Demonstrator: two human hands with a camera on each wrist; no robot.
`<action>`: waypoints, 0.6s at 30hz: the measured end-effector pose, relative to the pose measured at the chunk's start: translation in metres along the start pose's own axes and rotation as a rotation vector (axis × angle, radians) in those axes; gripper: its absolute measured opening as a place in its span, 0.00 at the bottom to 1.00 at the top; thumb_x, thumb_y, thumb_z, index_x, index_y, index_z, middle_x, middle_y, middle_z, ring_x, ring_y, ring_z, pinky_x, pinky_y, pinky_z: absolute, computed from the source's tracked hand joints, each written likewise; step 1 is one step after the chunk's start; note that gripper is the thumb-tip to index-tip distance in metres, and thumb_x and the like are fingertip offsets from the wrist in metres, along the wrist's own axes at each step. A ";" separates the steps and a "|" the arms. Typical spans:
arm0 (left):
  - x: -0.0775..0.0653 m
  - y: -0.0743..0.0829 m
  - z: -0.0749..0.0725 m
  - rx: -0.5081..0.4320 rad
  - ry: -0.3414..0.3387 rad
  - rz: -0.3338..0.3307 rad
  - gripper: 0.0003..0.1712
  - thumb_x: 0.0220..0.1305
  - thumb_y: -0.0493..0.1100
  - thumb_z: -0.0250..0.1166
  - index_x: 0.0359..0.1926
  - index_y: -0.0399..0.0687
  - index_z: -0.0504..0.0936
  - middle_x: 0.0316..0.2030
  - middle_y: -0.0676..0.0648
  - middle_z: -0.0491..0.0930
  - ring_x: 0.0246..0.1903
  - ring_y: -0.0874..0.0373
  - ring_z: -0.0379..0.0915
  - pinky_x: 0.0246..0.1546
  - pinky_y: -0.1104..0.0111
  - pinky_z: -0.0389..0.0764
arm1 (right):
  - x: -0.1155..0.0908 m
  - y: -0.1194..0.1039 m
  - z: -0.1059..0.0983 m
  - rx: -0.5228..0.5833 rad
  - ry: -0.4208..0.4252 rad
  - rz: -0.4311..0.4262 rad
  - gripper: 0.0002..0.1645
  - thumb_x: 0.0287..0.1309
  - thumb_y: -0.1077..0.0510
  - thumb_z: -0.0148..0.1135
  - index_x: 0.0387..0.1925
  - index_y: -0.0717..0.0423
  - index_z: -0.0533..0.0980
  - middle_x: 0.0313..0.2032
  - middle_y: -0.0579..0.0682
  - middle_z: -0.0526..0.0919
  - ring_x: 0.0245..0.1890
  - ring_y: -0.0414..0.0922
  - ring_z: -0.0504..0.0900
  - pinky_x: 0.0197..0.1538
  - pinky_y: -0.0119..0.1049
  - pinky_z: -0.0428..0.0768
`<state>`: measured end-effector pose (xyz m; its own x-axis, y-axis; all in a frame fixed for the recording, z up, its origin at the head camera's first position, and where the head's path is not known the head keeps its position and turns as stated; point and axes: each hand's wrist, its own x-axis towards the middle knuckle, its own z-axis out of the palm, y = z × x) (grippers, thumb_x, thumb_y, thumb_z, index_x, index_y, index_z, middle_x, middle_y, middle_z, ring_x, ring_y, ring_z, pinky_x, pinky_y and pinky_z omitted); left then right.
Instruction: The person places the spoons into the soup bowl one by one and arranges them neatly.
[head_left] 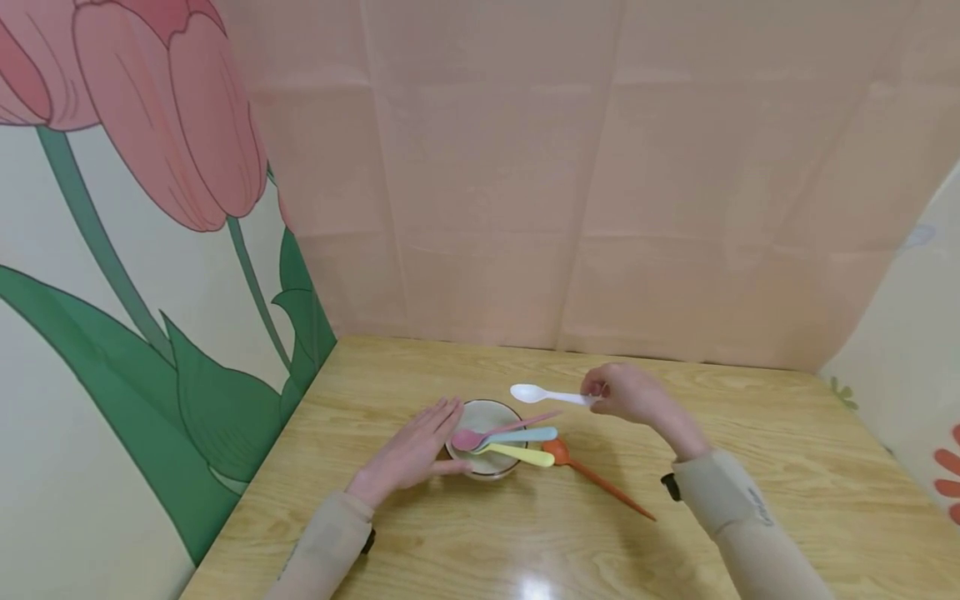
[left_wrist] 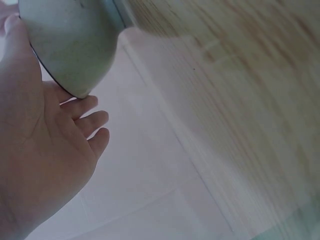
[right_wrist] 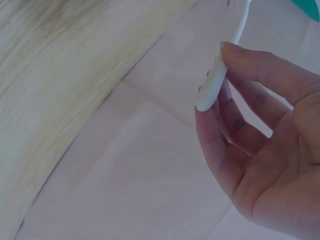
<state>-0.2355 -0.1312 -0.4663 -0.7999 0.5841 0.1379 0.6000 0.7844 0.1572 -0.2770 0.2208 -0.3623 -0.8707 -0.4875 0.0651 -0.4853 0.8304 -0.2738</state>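
My left hand [head_left: 408, 448] holds the left side of a small bowl [head_left: 489, 410] with a dark rim, thumb on the near side and fingers along the far side. In the left wrist view the pale outer wall of the bowl [left_wrist: 75, 45] lies against the hand. A pink spoon [head_left: 467, 440], a light blue spoon [head_left: 534, 434] and a yellow spoon [head_left: 528, 455] rest in the bowl, handles out to the right. Up and right of it, my right hand [head_left: 636, 396] pinches a white spoon [head_left: 529, 393] by its handle end, the spoon's head pointing left.
An orange spoon [head_left: 600, 481] lies on the wooden table [head_left: 465, 550], right of the bowl, its handle slanting toward the near right. A plain pinkish sheet [head_left: 487, 208] hangs behind the table, and a tulip-printed panel [head_left: 217, 400] stands along the left edge.
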 end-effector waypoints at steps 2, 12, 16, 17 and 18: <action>0.000 0.000 0.001 -0.003 0.001 0.001 0.55 0.66 0.72 0.52 0.77 0.38 0.49 0.78 0.40 0.50 0.78 0.43 0.47 0.78 0.52 0.56 | 0.002 -0.002 0.000 0.002 -0.008 0.001 0.07 0.52 0.65 0.72 0.35 0.55 0.83 0.32 0.49 0.85 0.33 0.43 0.79 0.36 0.38 0.79; 0.000 -0.001 0.002 0.001 -0.003 0.003 0.56 0.66 0.74 0.51 0.78 0.38 0.49 0.78 0.40 0.50 0.78 0.43 0.47 0.78 0.54 0.55 | 0.010 -0.013 0.000 -0.005 -0.042 -0.040 0.07 0.52 0.66 0.71 0.32 0.55 0.82 0.30 0.48 0.83 0.31 0.41 0.75 0.34 0.34 0.75; 0.001 -0.002 0.001 -0.004 -0.009 0.001 0.57 0.65 0.74 0.51 0.78 0.39 0.48 0.78 0.39 0.49 0.78 0.43 0.46 0.78 0.53 0.55 | 0.014 -0.018 0.001 -0.002 -0.049 -0.048 0.07 0.51 0.67 0.71 0.31 0.54 0.82 0.29 0.47 0.83 0.31 0.41 0.75 0.34 0.33 0.74; 0.001 -0.002 0.001 -0.004 -0.012 -0.001 0.57 0.65 0.74 0.51 0.78 0.39 0.47 0.78 0.39 0.49 0.78 0.43 0.46 0.79 0.54 0.54 | 0.015 -0.019 0.002 -0.002 -0.052 -0.050 0.07 0.51 0.67 0.71 0.31 0.54 0.82 0.29 0.47 0.83 0.31 0.41 0.75 0.34 0.33 0.74; 0.001 -0.002 0.001 -0.005 -0.013 -0.002 0.57 0.65 0.74 0.51 0.78 0.39 0.48 0.78 0.40 0.49 0.78 0.43 0.46 0.79 0.54 0.54 | 0.016 -0.020 0.002 -0.005 -0.054 -0.047 0.07 0.51 0.67 0.71 0.31 0.54 0.82 0.30 0.47 0.83 0.31 0.41 0.76 0.34 0.33 0.75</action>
<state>-0.2378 -0.1317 -0.4675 -0.8013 0.5852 0.1249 0.5983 0.7847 0.1621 -0.2807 0.1956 -0.3577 -0.8414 -0.5397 0.0260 -0.5262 0.8075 -0.2664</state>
